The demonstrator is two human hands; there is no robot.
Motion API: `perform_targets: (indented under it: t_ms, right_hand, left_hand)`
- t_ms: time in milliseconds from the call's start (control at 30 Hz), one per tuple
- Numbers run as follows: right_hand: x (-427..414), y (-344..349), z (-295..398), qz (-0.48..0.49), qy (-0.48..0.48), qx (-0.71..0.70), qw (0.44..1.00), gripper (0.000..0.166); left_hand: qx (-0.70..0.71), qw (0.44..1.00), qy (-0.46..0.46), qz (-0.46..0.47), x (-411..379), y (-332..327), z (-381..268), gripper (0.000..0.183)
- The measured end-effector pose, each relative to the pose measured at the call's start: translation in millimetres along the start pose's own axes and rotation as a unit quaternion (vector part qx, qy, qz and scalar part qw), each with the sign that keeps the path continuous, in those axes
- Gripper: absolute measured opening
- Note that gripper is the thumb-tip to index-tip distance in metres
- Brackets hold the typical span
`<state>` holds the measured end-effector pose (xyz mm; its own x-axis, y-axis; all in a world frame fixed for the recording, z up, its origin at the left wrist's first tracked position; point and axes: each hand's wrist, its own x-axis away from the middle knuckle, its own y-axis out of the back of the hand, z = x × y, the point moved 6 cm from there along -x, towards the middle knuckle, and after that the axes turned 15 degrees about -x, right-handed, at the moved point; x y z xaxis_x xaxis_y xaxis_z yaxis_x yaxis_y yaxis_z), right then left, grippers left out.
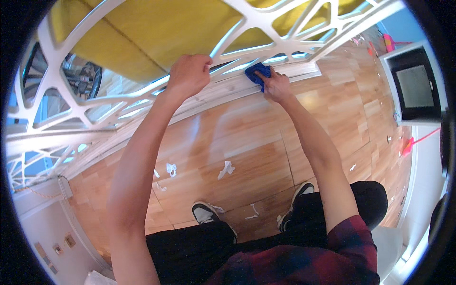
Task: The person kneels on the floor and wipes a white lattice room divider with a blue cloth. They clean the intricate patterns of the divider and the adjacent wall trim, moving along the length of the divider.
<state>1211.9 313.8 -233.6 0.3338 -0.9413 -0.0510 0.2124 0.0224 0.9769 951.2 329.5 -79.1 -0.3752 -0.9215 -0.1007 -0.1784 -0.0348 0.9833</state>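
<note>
A white openwork lattice partition [281, 46] rises from a pale wood-grain base ledge [228, 88], with yellow fabric [142, 39] behind it. My right hand [277, 83] presses a crumpled blue cloth [257, 75] against the ledge at the foot of the lattice. To its left, my left hand [190, 73] is at the lattice's lower rail with its fingers curled. Whether those fingers grip the rail is hidden by the back of the hand.
Scraps of white paper [226, 169] lie on the wood-look floor [249, 135] before my shoes. A white-framed dark box [415, 83] and a pink-red brush-like thing [408, 146] are at the right. Behind the lattice at left is a dark wheeled object [83, 78].
</note>
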Motion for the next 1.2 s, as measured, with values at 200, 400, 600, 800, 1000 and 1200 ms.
perform_targets:
  t_ms: [200,400,600,800,1000,1200]
  right_hand:
    - [23.1,16.5,-100.2,-0.056,-0.110,-0.049,0.991,0.062]
    - [40.9,51.2,-173.6,-0.140,-0.231,-0.034,0.962,0.055]
    - [44.2,39.0,-173.0,-0.285,-0.328,-0.192,0.880,0.038]
    - [46.1,-37.9,-186.1,-0.387,-0.450,-0.445,0.671,0.039]
    - [12.8,-48.0,-29.5,-0.269,-0.421,-0.374,0.781,0.036]
    - [13.0,-28.5,-11.1,-0.262,-0.422,-0.411,0.765,0.033]
  left_hand:
    - [-0.003,1.000,-0.002,0.019,-5.3,8.0,-14.3,0.025]
    - [-0.031,0.999,-0.004,0.020,-6.9,9.4,-18.9,0.024]
    - [-0.044,0.998,-0.033,0.014,-3.3,13.3,-12.9,0.024]
    - [-0.011,0.999,-0.018,0.028,-8.4,8.9,-18.0,0.023]
    - [-0.053,0.999,-0.009,0.009,-11.1,6.2,-26.6,0.022]
    - [-0.074,0.996,-0.053,-0.005,-10.1,7.6,-44.0,0.024]
